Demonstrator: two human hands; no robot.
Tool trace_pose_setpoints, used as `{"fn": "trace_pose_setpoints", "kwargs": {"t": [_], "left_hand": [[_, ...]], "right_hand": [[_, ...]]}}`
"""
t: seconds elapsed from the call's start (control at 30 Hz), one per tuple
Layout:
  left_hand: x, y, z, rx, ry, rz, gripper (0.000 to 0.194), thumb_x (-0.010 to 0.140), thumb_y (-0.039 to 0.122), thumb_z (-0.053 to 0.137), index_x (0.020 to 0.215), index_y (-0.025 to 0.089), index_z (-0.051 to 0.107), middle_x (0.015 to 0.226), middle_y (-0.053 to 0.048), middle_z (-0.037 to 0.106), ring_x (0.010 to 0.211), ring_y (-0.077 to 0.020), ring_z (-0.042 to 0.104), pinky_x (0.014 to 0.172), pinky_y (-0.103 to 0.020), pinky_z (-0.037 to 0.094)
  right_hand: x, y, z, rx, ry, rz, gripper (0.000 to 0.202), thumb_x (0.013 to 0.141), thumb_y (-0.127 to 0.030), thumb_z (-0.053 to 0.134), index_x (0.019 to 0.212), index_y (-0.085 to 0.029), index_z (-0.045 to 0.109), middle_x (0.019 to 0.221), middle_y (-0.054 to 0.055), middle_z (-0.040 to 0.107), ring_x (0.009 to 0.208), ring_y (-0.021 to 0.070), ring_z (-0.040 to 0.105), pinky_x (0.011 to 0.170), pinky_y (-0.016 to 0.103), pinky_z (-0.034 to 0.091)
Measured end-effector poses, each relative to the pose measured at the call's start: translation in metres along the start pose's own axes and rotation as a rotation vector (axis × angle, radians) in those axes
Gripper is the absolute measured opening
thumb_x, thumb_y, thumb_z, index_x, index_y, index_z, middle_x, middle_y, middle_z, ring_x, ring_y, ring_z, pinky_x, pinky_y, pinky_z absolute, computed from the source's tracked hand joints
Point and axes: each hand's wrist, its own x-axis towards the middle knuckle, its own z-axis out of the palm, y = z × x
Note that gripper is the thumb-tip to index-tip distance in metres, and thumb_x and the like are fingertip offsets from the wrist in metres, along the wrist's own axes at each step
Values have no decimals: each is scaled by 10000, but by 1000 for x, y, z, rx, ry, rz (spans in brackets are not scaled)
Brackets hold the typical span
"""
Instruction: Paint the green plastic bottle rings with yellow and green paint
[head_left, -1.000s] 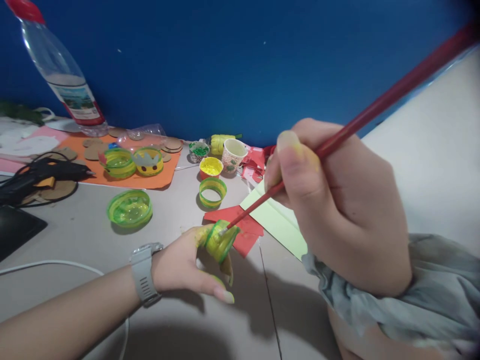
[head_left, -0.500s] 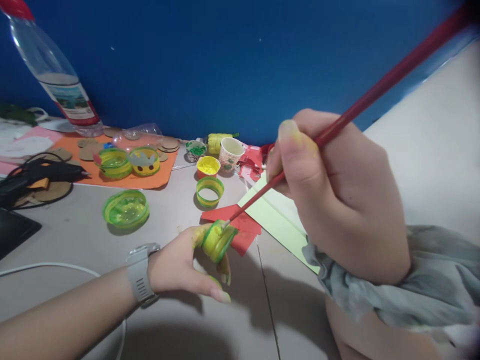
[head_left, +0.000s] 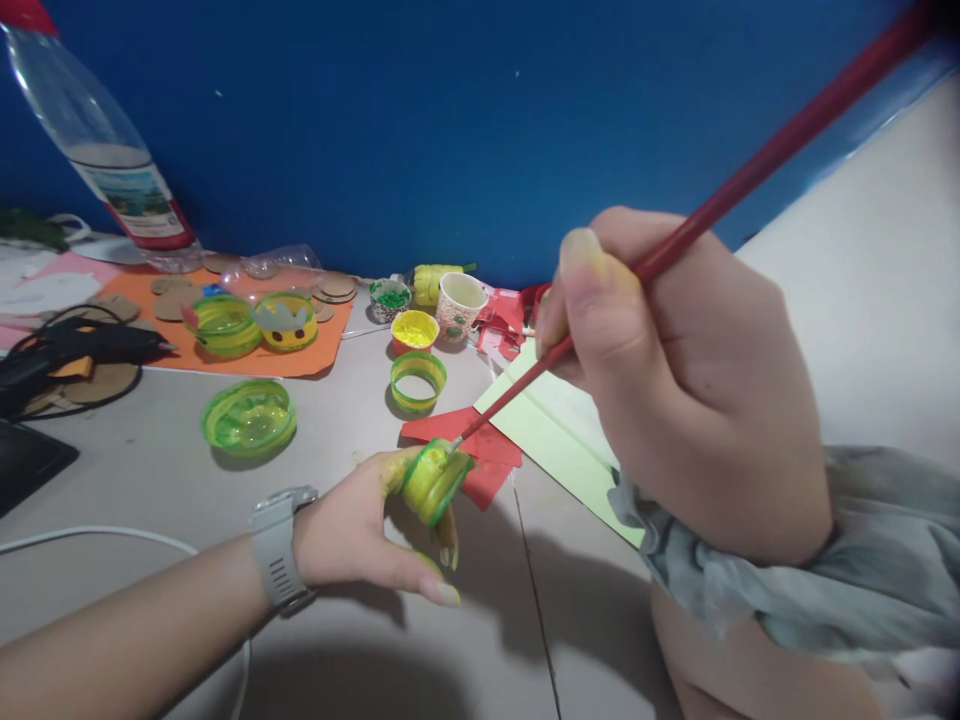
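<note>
Blue wall, grey counter. Your left hand still pinches the yellow-green cap; right hand, grip clenched on the red brush, tip shifted to the cap's upper rim.

A clear plastic bottle leans at upper left. Below it, a black glue gun lies beside an orange sheet. Mid-frame sit a yellow paint pot, a paper cup and a green-yellow ring.
</note>
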Motion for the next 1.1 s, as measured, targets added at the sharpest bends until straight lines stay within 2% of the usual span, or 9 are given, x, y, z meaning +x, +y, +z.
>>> {"fn": "trace_pose_setpoints", "kwargs": {"t": [0.13,0.43,0.77,0.9,1.0,1.1], "left_hand": [[1,0,-1,5,-1,12,506,544,402,871,860,113,602,786,-101,718,703,-194,648,646,-268,506],[1,-1,0,-45,-7,-14,640,549,366,875,1033,132,528,790,-69,707,691,-190,652,630,-268,504],[2,1,1,-36,12,-11,625,543,350,880,1017,134,534,793,-73,710,699,-197,653,627,-273,512],[3,1,1,-32,-1,-5,598,561,349,871,1012,131,543,777,-66,707,685,-187,646,628,-268,509],[3,1,1,-38,0,-1,565,571,345,865,992,130,556,768,-59,706,682,-178,639,627,-255,499],[2,-1,2,-62,8,7,564,577,342,863,999,134,552,788,-58,701,698,-180,638,645,-263,504]], "right_hand": [[0,1,1,19,7,-13,261,993,-288,379,760,-197,454,636,-18,440,528,77,401,496,230,374],[1,0,1,-33,-15,4,240,998,-285,343,790,-198,423,654,-21,478,559,75,429,497,202,401],[1,-2,-2,-76,-24,-4,248,994,-278,351,773,-199,431,649,-22,478,565,80,438,512,206,408],[1,-3,-2,-89,-47,-35,223,998,-237,341,797,-188,425,679,-30,501,589,59,447,536,167,419],[0,-3,-2,-97,-52,-49,253,999,-171,314,764,-190,406,640,-53,456,535,41,403,518,153,392],[1,-2,-4,-60,-64,-22,267,988,-174,353,727,-197,400,616,-54,412,507,51,385,490,196,354]]}}
